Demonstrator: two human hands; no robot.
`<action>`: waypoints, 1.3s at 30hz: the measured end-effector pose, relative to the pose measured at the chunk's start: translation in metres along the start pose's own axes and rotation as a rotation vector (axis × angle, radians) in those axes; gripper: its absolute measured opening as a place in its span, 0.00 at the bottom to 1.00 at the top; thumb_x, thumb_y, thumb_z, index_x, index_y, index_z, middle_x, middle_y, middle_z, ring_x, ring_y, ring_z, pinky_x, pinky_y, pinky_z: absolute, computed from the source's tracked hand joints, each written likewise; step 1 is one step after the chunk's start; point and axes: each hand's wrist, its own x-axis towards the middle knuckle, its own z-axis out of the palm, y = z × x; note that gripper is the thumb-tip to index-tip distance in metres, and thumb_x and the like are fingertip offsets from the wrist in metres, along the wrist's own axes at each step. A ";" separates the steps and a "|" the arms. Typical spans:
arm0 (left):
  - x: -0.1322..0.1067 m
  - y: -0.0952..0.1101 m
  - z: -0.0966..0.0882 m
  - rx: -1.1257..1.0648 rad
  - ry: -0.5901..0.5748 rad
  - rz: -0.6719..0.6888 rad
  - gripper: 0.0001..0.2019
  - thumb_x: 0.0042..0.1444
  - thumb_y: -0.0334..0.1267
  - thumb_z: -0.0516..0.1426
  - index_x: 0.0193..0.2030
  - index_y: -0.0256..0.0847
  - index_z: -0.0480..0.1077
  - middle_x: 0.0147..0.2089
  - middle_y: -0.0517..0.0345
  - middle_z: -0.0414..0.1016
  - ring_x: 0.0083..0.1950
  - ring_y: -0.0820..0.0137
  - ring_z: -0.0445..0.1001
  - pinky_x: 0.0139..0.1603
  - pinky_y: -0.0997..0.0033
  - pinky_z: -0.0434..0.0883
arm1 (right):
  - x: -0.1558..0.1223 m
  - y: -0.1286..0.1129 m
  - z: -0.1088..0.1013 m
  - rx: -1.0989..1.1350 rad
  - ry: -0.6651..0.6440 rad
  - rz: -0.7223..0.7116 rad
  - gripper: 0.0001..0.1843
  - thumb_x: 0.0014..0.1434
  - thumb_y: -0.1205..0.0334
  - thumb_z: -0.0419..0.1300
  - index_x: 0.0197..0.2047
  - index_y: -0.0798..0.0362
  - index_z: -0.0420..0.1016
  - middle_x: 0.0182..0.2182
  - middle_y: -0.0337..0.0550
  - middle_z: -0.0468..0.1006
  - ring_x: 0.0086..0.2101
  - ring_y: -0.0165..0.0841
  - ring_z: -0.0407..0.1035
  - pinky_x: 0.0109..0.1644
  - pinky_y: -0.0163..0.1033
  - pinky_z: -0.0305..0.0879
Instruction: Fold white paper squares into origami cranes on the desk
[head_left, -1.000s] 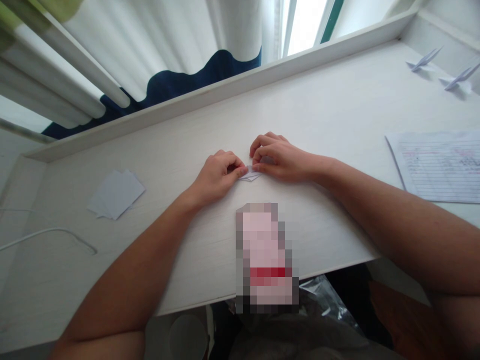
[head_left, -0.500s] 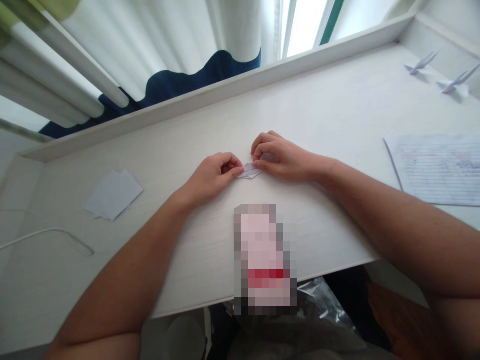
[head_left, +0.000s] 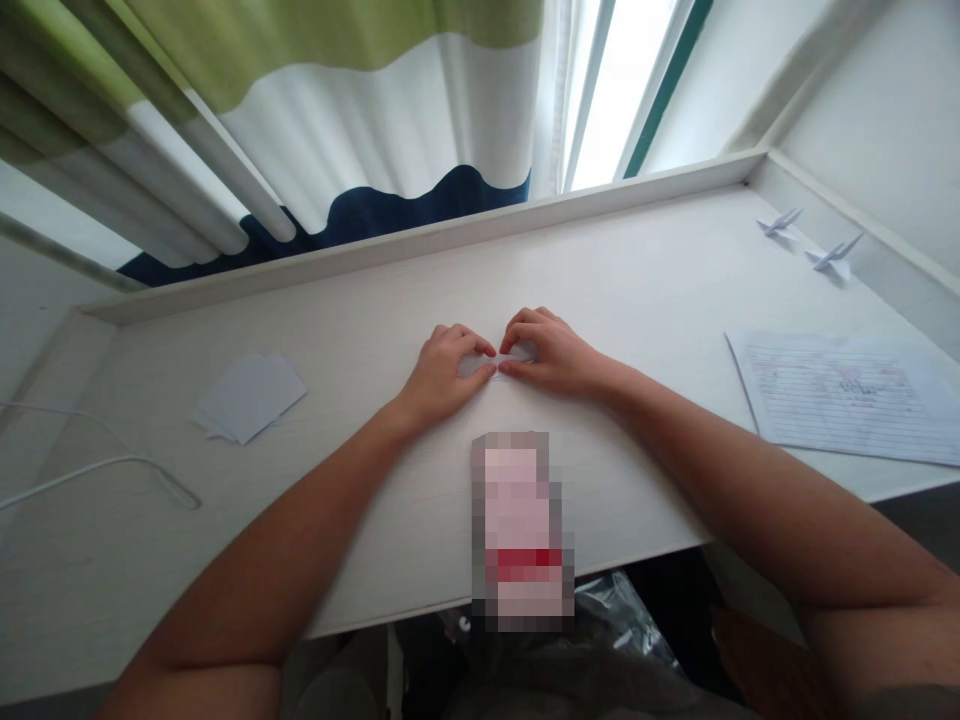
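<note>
Both of my hands meet over a small folded piece of white paper (head_left: 474, 365) near the middle of the desk. My left hand (head_left: 446, 370) pinches it between thumb and forefinger from the left. From the right, my right hand (head_left: 549, 352) pinches the same paper, its fingertips almost touching those of the left. Fingers cover much of the paper, so its exact shape is hidden. Just below the hands lies a blurred-out phone-shaped object (head_left: 521, 530) with a red band, close to the desk's front edge.
A fanned stack of white paper sheets (head_left: 251, 398) lies at left, near a white cable (head_left: 142, 460). Two folded paper figures (head_left: 780, 224) stand at the far right, above lined, written-on sheets (head_left: 840, 385). A raised rim (head_left: 420, 238) borders the desk's back, below a curtain (head_left: 405, 130).
My hands have drawn together on the folded paper, and my right fingers have closed down onto it. The camera has tilted up, showing more curtain.
</note>
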 end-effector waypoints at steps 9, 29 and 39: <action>-0.001 0.001 0.006 0.063 0.011 0.020 0.08 0.66 0.43 0.62 0.46 0.43 0.79 0.48 0.52 0.79 0.54 0.57 0.70 0.60 0.52 0.67 | 0.001 -0.001 0.000 0.076 0.040 0.013 0.05 0.60 0.60 0.66 0.38 0.50 0.83 0.45 0.49 0.81 0.49 0.45 0.72 0.59 0.52 0.65; -0.005 0.002 0.005 0.203 -0.011 0.234 0.11 0.72 0.39 0.56 0.44 0.44 0.81 0.50 0.51 0.84 0.55 0.57 0.74 0.55 0.54 0.68 | -0.008 0.005 -0.016 0.040 -0.079 -0.187 0.12 0.66 0.62 0.60 0.43 0.46 0.87 0.51 0.46 0.85 0.54 0.45 0.75 0.63 0.56 0.68; -0.006 0.008 0.001 0.266 -0.044 0.236 0.13 0.74 0.39 0.53 0.45 0.43 0.81 0.51 0.51 0.84 0.56 0.56 0.73 0.53 0.53 0.65 | -0.009 0.004 -0.021 -0.028 -0.081 -0.153 0.12 0.66 0.59 0.62 0.46 0.46 0.88 0.50 0.46 0.86 0.52 0.46 0.76 0.63 0.56 0.68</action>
